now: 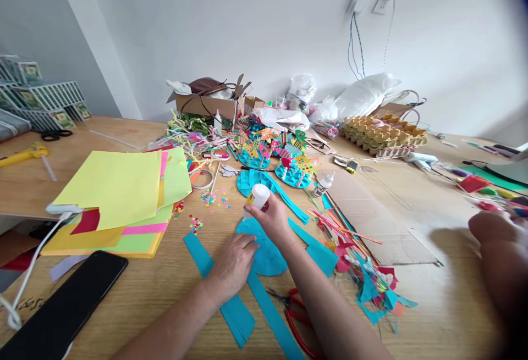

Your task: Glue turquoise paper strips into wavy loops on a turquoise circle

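Note:
My right hand [273, 219] is closed around a white glue bottle [256, 197] with a yellow label, held upside down with its tip on a blue paper disc [266, 255]. Small glue dots show on the disc. My left hand [231, 264] lies on the disc's left edge with its fingers pressing the paper flat. Blue paper strips [237, 316] lie around the disc on the wooden table [165, 288].
A stack of yellow, green and pink paper [119, 195] lies to the left, with a black phone [61, 310] in front. Red-handled scissors [293, 310] sit by my right forearm. Finished blue discs with coloured cut-outs [291, 170], a cardboard sheet [371, 217] and scraps lie beyond. Another person's hand [495, 233] is at right.

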A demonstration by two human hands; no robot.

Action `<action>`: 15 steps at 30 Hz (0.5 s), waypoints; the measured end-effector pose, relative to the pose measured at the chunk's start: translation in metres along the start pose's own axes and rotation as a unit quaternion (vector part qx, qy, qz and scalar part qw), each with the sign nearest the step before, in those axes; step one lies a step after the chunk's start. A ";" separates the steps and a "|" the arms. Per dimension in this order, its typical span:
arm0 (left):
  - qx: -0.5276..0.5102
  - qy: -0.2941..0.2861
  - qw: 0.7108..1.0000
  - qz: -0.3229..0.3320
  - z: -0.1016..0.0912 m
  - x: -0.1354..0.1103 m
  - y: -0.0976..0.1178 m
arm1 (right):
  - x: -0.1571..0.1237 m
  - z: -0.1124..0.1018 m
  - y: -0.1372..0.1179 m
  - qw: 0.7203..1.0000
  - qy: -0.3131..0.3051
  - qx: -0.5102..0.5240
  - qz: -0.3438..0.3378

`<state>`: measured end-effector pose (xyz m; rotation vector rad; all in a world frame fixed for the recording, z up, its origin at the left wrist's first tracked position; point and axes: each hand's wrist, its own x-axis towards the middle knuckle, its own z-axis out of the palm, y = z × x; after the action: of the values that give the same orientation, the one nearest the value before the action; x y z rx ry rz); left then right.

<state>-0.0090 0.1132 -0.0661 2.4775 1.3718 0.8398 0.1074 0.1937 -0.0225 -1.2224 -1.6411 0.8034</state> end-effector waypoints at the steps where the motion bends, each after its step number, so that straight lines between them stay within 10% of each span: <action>1: -0.002 0.001 1.000 0.000 0.000 0.000 0.000 | 0.000 0.000 0.001 1.000 -0.002 0.006 0.001; 15: 0.001 -0.021 1.000 -0.008 -0.004 0.002 0.001 | -0.002 -0.005 0.001 1.000 0.007 -0.021 -0.009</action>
<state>-0.0095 0.1134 -0.0617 2.4677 1.3759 0.7782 0.1124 0.1919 -0.0225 -1.2378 -1.6634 0.7499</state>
